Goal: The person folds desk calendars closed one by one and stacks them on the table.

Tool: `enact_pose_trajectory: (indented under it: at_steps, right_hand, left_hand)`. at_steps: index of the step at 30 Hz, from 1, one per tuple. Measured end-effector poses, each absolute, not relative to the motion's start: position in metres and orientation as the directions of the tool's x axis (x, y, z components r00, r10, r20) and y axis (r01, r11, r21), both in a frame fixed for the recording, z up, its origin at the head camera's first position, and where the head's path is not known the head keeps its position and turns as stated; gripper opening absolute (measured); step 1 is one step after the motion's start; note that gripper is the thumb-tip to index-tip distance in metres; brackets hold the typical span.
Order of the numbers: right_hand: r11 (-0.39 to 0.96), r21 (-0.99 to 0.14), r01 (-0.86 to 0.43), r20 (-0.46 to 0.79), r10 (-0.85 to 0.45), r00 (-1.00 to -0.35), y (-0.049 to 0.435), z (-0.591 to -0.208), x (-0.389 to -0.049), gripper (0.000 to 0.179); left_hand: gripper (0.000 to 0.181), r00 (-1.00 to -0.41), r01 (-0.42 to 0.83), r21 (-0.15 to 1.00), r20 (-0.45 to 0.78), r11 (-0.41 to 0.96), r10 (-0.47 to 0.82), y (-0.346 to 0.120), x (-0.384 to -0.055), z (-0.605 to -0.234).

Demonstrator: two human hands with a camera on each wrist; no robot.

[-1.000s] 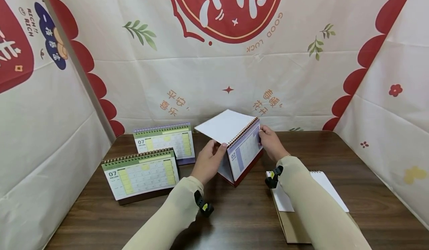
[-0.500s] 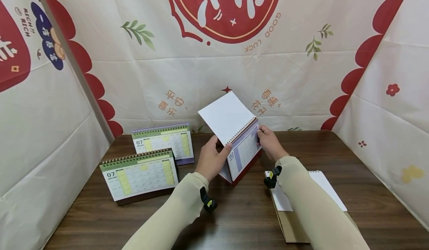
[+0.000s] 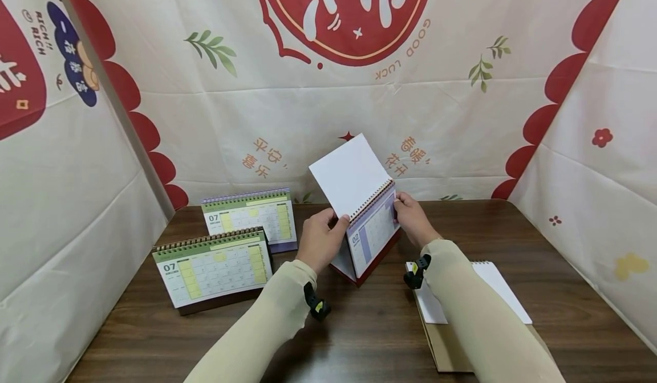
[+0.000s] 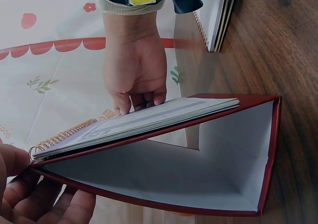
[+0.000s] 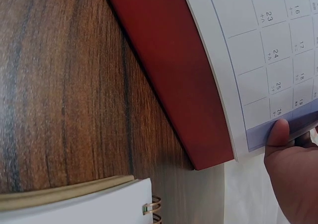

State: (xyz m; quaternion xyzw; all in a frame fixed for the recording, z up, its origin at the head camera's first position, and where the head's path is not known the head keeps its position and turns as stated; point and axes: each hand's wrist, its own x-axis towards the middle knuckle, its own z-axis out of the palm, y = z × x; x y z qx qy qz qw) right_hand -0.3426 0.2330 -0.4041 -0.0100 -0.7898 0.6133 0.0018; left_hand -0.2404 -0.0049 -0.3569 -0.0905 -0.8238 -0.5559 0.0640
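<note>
One red desk calendar [image 3: 373,237] stands on the wood-grain table [image 3: 369,337] in the head view: the left hand [image 3: 320,239] grips its near coil end, the right hand [image 3: 414,220] pinches its right edge, and a blank white leaf [image 3: 351,172] tilts up behind the metal coil [image 3: 372,202]. The step in hand appears to be turning leaves, with the 02 sheet facing front; the next move probably calls for a steady base while the raised leaf passes over the rings. A dark-based calendar [image 3: 215,272] and a purple-based calendar [image 3: 256,221] stand at left; a kraft-backed pad [image 3: 430,306] lies at right, partly hidden by a sleeve [image 3: 493,326]. In the left wrist view, the stand is a hollow wedge of stiff red board with a smooth pale lining; the left fingers curl beneath the coil end. In the right wrist view, the right thumb presses the matte sheet's purple margin, fingers behind; how many sheets they hold cannot be told
</note>
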Motion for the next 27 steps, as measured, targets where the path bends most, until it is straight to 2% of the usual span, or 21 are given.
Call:
enact_pose_trajectory:
  at_steps: [12, 21, 27]
  right_hand:
    - [0.251, -0.968, 0.007, -0.005, 0.007, -1.000, 0.2335, -0.4067, -0.3430, 0.040]
    - [0.251, -0.967, -0.035, 0.035, -0.005, -0.999, 0.2331, -0.4088, -0.3389, 0.038]
    - [0.270, -0.959, -0.087, 0.084, -0.022, -0.996, 0.2347, -0.4103, -0.3406, 0.033]
  left_hand:
    - [0.029, -0.970, 0.243, 0.914, 0.223, 0.324, 0.098, -0.0063, -0.2406, -0.3572]
    - [0.030, -0.932, 0.361, 0.869, 0.335, 0.337, 0.135, -0.0054, -0.2368, -0.3604]
    - [0.025, -0.920, 0.391, 0.859, 0.354, 0.331, 0.167, -0.0064, -0.2356, -0.3630]
